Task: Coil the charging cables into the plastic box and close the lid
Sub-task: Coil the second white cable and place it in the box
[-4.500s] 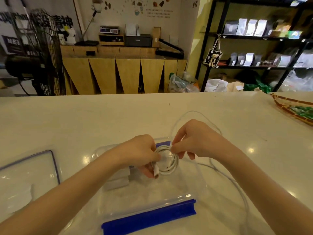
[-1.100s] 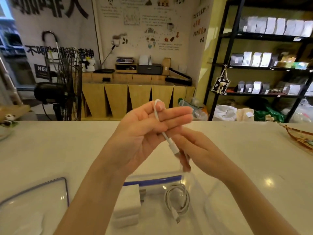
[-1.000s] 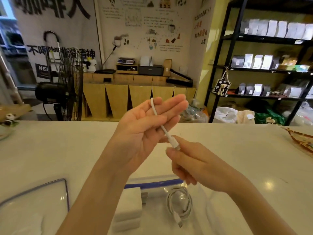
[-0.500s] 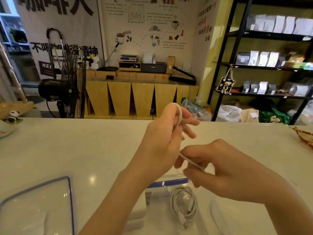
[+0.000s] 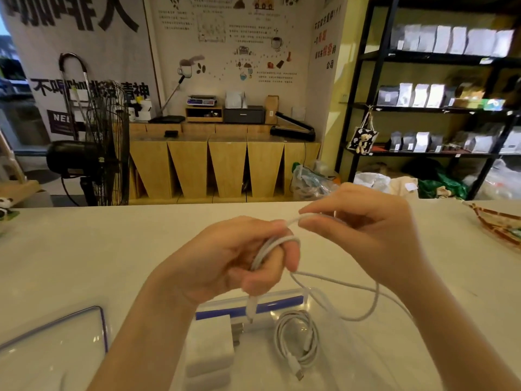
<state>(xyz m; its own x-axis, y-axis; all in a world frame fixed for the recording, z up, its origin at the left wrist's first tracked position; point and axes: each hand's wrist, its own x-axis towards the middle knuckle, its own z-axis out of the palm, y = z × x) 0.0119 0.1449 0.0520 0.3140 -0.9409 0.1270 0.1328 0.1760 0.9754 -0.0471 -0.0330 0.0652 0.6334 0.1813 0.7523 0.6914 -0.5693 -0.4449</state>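
Note:
My left hand (image 5: 225, 258) is raised above the clear plastic box (image 5: 253, 306), with a white charging cable (image 5: 349, 286) wound around its fingers; the plug end hangs down below the fist. My right hand (image 5: 363, 230) pinches the same cable just right of the left fingertips, and a slack loop droops toward the box. Inside the box lie a coiled white cable (image 5: 296, 340) and white chargers (image 5: 210, 348). The clear lid (image 5: 56, 345) with a blue rim rests on the counter at the lower left.
A woven tray (image 5: 499, 224) sits at the counter's right edge and a small panda figure (image 5: 4, 206) at its far left. Behind the white counter (image 5: 112, 249) are a floor fan, a wooden cabinet and black shelves.
A first cable was coiled and laid in the box. A second cable was lifted; my left hand turned palm down and now has loops around its fingers, while my right hand feeds cable from the right.

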